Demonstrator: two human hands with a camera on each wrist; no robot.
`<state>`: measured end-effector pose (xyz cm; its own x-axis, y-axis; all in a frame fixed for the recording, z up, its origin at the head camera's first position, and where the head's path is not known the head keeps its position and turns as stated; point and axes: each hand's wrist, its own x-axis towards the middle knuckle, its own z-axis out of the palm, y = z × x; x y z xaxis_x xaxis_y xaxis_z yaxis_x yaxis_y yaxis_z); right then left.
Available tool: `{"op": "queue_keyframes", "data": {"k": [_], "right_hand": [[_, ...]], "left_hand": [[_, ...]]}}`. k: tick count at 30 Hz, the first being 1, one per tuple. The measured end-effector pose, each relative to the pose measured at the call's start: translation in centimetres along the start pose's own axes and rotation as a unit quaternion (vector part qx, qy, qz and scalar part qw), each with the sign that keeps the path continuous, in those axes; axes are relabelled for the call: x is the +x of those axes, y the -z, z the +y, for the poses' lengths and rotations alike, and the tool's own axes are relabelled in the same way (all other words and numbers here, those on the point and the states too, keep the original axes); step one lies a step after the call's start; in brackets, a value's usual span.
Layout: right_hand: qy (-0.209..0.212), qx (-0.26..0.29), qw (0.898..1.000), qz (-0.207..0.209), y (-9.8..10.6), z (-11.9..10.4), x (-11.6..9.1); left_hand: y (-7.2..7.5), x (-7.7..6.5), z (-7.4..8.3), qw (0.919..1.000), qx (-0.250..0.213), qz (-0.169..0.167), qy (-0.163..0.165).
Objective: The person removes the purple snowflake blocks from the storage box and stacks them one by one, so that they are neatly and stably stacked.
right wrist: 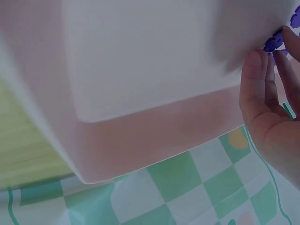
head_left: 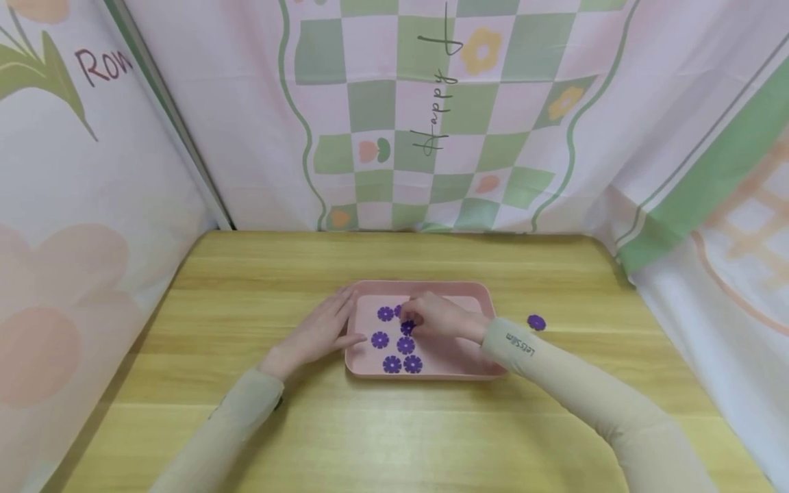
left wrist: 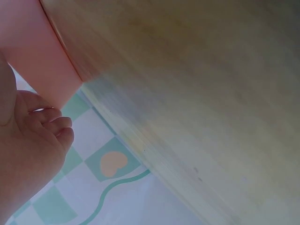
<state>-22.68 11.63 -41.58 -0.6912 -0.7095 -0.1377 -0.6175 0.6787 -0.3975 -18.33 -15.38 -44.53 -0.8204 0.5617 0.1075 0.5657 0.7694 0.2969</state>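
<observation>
A pink rectangular tray (head_left: 456, 361) lies on the table, with several purple flower-shaped discs in its left half, among them one disc (head_left: 379, 339) near my left thumb. My left hand (head_left: 320, 330) rests against the tray's left side, fingers straight along the rim and thumb reaching over it. Inside the tray, my right hand (head_left: 440, 316) pinches a purple flower-shaped disc (right wrist: 274, 41) between thumb and fingertips. Part of another disc (head_left: 398, 311) shows behind those fingers. The left wrist view has my left hand (left wrist: 35, 136) beside the pink tray wall (left wrist: 44, 61).
One more purple flower-shaped disc (head_left: 537, 322) lies on the wooden table (head_left: 370, 438), to the right of the tray. Patterned curtains (head_left: 419, 109) hang along the table's back and both sides.
</observation>
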Motion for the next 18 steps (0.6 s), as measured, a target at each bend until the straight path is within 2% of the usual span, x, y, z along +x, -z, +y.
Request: {"op": "queue_keyframes", "data": {"k": [4, 18], "right_hand": [[0.000, -0.012, 1.000, 0.004, 0.12, 0.28, -0.27], [-0.040, -0.005, 0.999, 0.006, 0.01, 0.57, -0.55]], "left_hand": [[-0.06, -0.03, -0.06, 1.0000, -0.001, 0.005, -0.004], [-0.28, 0.07, -0.21, 1.0000, 0.005, 0.006, -0.004]]}}
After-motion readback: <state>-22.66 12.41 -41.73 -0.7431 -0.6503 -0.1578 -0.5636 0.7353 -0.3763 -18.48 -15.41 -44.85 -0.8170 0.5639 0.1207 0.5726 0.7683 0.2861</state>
